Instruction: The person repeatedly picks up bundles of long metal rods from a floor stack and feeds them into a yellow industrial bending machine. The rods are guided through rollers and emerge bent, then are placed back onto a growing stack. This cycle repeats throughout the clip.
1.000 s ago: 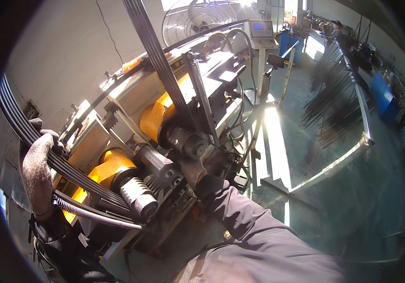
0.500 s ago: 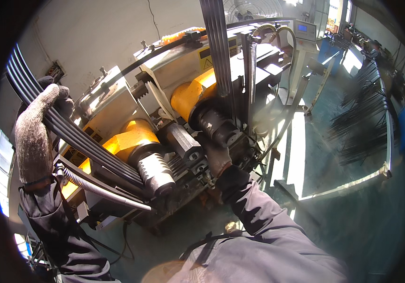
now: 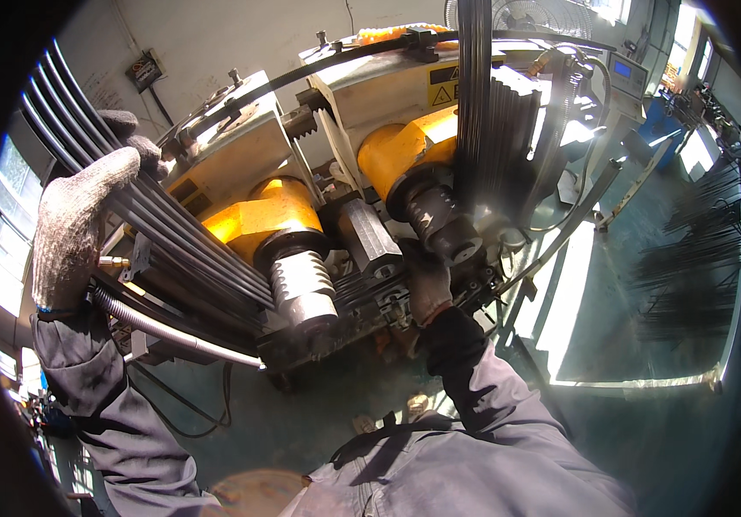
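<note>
My left hand point(image 3: 81, 207), in a pale work glove, is closed around a bundle of thin black rods point(image 3: 193, 246) at the left. The bundle slopes down to a ridged metal cylinder point(image 3: 303, 284) under a yellow machine head point(image 3: 258, 220). My right hand point(image 3: 429, 291), gloved too, reaches in below a second ridged cylinder point(image 3: 439, 222) on the right yellow head point(image 3: 400, 159). Its fingers are hidden in shadow behind the machine parts. Between the cylinders sits a dark faceted block point(image 3: 368, 237). More black rods point(image 3: 475, 86) rise steeply beside the right head, partly blurred.
A ribbed hose point(image 3: 172, 334) runs along the machine's left front. At the right, a pile of thin dark rods point(image 3: 689, 267) lies by a pale metal frame point(image 3: 646, 382). A control box with a blue screen point(image 3: 625, 71) and a fan point(image 3: 543, 15) stand behind.
The view has shifted, so the machine sits farther right in it. The steep rods beside the right head now look spread wider and blurred. My left hand keeps its hold; my right stays at the machine.
</note>
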### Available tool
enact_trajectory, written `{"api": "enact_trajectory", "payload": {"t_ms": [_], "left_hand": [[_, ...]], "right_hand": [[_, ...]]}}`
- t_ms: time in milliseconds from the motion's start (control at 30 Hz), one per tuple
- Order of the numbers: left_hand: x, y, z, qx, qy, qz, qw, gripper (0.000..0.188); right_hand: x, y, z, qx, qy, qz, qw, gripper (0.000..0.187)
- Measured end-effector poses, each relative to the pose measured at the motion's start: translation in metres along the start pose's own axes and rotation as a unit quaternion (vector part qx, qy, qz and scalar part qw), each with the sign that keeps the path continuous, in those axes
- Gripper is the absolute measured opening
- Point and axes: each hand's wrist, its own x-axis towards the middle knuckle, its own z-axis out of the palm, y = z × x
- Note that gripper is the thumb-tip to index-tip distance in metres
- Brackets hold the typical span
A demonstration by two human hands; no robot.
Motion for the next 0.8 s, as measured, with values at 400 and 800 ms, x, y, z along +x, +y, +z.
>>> {"api": "enact_trajectory", "payload": {"t_ms": [400,800], "left_hand": [[0.004,-0.009,-0.015,0.003,0.001,-0.036,0.999,0.039],[0.001,-0.004,-0.017,0.031,-0.019,-0.025,0.999,0.05]], "right_hand": [[0.001,-0.005,-0.002,0.117,-0.019,0.048,0.992,0.035],[0.004,-0.012,-0.003,0.331,-0.011,0.205,0.921,0.027]]}}
